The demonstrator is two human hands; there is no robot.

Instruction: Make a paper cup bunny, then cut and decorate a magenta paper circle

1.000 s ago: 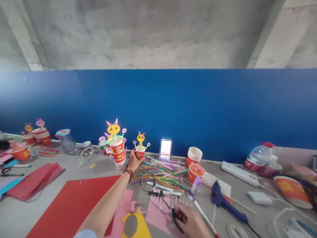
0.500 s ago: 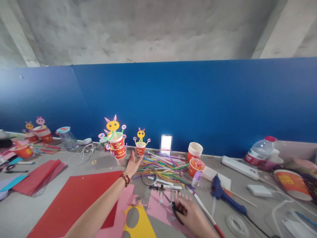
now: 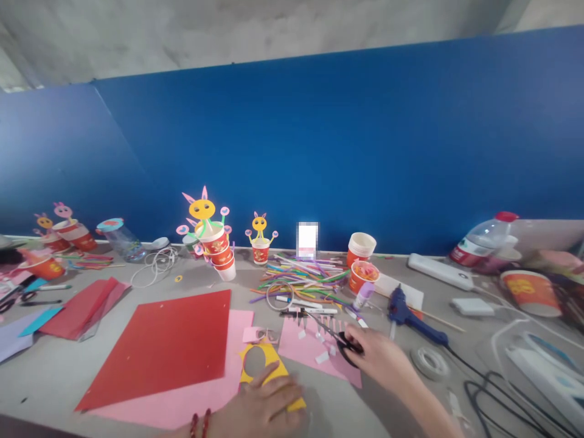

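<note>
My left hand [image 3: 269, 398] lies with fingers stretched over the yellow paper [image 3: 274, 354], which has round holes cut in it. My right hand [image 3: 385, 362] grips black-handled scissors [image 3: 350, 349], their blades pointing up and left above a pink sheet [image 3: 296, 345] with a jagged, cut far edge. Small white paper bits lie on that sheet. Left of the yellow paper are a large red sheet [image 3: 173, 344] and, partly under it, a bigger pink sheet [image 3: 150, 415].
Farther back stand a tall stacked cup figure [image 3: 214, 242], a small cup figure [image 3: 260, 250] and a pile of coloured pipe cleaners [image 3: 310, 277]. To the right lie a blue glue gun [image 3: 413, 316], a tape roll [image 3: 429, 363] and cables [image 3: 495, 389].
My left hand has come back from beside the small cup figure to the yellow paper. My right hand still holds the scissors. The camera view has tipped downward.
</note>
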